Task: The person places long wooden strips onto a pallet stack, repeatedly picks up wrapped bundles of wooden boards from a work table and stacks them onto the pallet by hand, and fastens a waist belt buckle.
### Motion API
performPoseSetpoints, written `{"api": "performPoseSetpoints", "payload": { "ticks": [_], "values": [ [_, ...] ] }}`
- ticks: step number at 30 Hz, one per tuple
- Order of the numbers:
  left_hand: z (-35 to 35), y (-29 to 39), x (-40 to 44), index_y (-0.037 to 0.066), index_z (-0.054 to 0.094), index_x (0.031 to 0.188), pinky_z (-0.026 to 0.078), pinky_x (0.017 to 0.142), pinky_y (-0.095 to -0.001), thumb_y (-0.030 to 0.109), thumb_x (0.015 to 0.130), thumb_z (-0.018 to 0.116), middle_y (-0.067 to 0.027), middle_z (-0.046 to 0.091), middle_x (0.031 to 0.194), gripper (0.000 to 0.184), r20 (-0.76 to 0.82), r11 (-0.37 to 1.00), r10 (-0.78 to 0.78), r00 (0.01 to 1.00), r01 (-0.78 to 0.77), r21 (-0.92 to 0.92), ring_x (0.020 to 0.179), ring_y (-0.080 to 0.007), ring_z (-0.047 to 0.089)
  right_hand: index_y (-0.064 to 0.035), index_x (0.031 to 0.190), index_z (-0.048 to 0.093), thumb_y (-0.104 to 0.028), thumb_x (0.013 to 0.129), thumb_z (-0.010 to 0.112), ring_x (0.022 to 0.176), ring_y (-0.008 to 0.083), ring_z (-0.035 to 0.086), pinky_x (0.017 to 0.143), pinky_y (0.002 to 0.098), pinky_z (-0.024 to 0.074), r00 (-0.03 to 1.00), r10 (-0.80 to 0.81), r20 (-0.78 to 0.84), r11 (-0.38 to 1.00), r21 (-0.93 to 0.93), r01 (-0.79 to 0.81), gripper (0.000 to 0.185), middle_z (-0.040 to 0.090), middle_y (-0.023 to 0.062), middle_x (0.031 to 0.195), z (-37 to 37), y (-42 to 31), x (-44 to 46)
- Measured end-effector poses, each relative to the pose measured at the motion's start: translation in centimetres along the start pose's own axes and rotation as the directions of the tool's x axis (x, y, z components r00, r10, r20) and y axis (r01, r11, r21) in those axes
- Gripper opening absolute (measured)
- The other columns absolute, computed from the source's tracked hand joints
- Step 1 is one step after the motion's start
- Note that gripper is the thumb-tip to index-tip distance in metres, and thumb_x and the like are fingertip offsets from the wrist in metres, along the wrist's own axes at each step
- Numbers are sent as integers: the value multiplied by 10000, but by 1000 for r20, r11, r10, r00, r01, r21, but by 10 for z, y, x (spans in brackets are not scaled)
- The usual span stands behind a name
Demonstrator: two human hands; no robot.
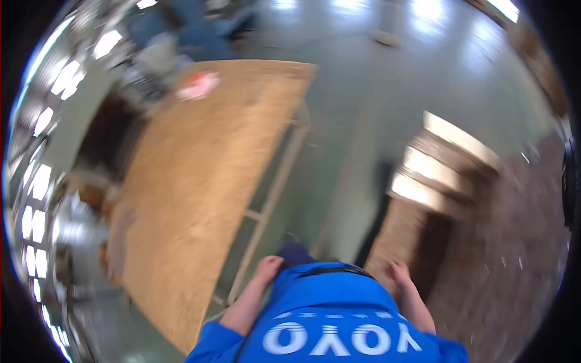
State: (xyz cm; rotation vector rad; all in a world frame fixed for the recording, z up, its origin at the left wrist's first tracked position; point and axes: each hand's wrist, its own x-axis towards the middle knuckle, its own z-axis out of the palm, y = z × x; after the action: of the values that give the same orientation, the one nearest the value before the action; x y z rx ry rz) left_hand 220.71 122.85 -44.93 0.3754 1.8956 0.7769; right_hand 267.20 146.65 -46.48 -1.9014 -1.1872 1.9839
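My left hand [270, 266] hangs beside my body at the lower middle, close to the edge of a long wooden table [200, 163] and apart from it. Its fingers look curled in, and no object shows in them. On the other side, my right hand [397, 272] hangs near a brown board-like surface [387, 245]. Motion smears its fingers, and I see nothing held there. Between the hands is the blue shirt [339, 296] I wear, with white letters.
A red and pink item [200, 85] lies at the table's far end. Pale stacked pieces [433, 166] stand to the right beside a large brown surface [514, 224]. Green-grey floor [339, 139] runs between the table and the stack. Blurred blue shapes [200, 27] are at the back left.
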Motion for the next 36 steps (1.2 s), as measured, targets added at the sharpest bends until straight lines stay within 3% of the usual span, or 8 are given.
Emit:
{"api": "performPoseSetpoints", "payload": {
  "ticks": [2, 3, 4, 11, 17, 29, 31, 36],
  "values": [
    [-4, -8, 12, 57, 676, 934, 450, 608, -280, 247, 911, 631, -5, 621, 777, 197, 50, 987, 108, 993, -101, -127, 686, -102, 550, -20, 894, 664, -350, 926, 612, 680, 136, 577, 610, 292, 469, 996, -80, -48, 987, -146, 72, 335, 625, 54, 755, 11, -42, -7],
    [4, 55, -27, 66, 661, 903, 438, 592, -264, 228, 914, 628, 3, 598, 753, 166, -44, 980, 161, 986, -155, 125, 676, -93, 540, 7, 995, 662, -365, 929, 606, 740, 143, 600, 646, 289, 485, 998, -55, 12, 991, -120, 56, 382, 645, 63, 816, 15, -50, 8],
    [-2, 35, -11, 71, 652, 895, 428, 581, -253, 241, 913, 637, 10, 575, 720, 171, -10, 984, 80, 997, -81, -161, 668, -93, 538, 18, 1083, 643, -353, 927, 610, 793, 152, 619, 686, 285, 499, 997, -80, 20, 996, 30, 79, 404, 662, 72, 896, 27, -68, 12],
    [-26, 36, 77, -14, 671, 1037, 485, 721, -289, 285, 924, 627, -61, 667, 862, 322, 83, 973, 15, 996, -33, 228, 796, -143, 601, 0, 1139, 617, -329, 926, 613, 820, 139, 611, 726, 276, 498, 997, 7, 77, 987, 162, -20, 392, 649, 54, 949, 62, -103, 51],
    [-19, 111, 175, 33, 616, 1113, 471, 665, -244, 243, 940, 618, -35, 649, 898, 273, 331, 950, -122, 936, 207, -234, 804, -122, 607, -11, 1092, 641, -324, 925, 610, 765, 125, 588, 630, 257, 466, 979, 167, -115, 974, 176, -145, 355, 641, 57, 913, 26, -124, 26],
    [53, 250, 221, 40, 589, 1052, 415, 534, -217, 216, 951, 593, -29, 581, 810, 202, 113, 967, -155, 981, 174, -188, 664, -105, 567, 2, 1420, 341, -468, 975, 506, 1202, 365, 546, 942, 463, 491, 968, 156, -198, 807, 591, -9, 667, 429, 239, 1425, -100, -246, 173],
    [70, 286, 208, 15, 586, 1061, 409, 511, -216, 226, 941, 614, -43, 591, 820, 244, 150, 991, -95, 984, 80, 103, 666, -101, 569, 28, 1435, 315, -424, 981, 514, 1207, 390, 535, 956, 468, 483, 979, 75, -191, 833, 552, 44, 670, 413, 254, 1437, -130, -268, 201],
    [101, 309, 228, 4, 572, 1135, 441, 561, -204, 251, 943, 633, -54, 618, 901, 318, 151, 960, -163, 975, 192, -202, 728, -100, 592, 27, 1362, 404, -374, 968, 556, 1113, 313, 601, 875, 408, 519, 985, 112, -131, 907, 417, -48, 582, 508, 236, 1344, -173, -320, 235]
  ]
}}
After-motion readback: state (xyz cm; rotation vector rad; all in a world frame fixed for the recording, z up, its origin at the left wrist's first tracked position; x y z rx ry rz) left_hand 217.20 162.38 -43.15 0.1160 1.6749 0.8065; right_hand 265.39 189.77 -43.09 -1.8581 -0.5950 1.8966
